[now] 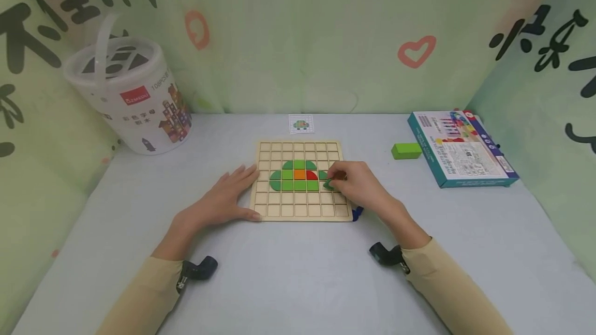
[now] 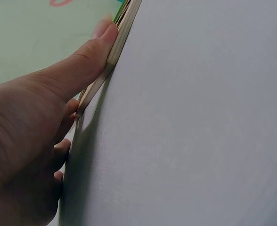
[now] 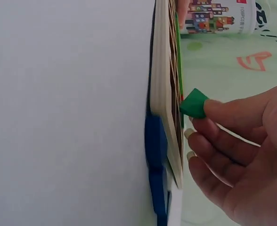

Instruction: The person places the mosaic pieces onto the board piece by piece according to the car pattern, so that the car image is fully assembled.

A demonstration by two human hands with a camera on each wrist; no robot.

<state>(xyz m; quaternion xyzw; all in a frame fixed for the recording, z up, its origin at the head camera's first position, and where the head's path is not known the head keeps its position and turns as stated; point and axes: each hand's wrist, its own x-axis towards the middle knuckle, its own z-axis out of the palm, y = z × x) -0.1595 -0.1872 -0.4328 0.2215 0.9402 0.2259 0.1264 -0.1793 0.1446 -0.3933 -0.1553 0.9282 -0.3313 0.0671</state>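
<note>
A wooden grid board (image 1: 279, 212) lies on the table with green, orange and red pieces set in its middle squares. My left hand (image 1: 225, 198) rests along the board's left edge, fingers extended. Its thumb (image 2: 82, 66) touches the near left corner. Over the right part of the pattern, my right hand (image 1: 358, 184) pinches a small dark green tile (image 3: 194, 103) between thumb and forefinger. The tile is tilted, with its lower corner close to the board's surface; whether it touches is unclear. A dark blue strap-like part (image 3: 156, 141) sticks out at the board's near right corner.
Behind the board lies a small card (image 1: 301, 124) printed with a similar pattern. A light green block (image 1: 406, 151) sits to the right, beside a flat teal-edged box (image 1: 461, 151). At the back left stands a white lidded bucket (image 1: 135, 102) with a handle.
</note>
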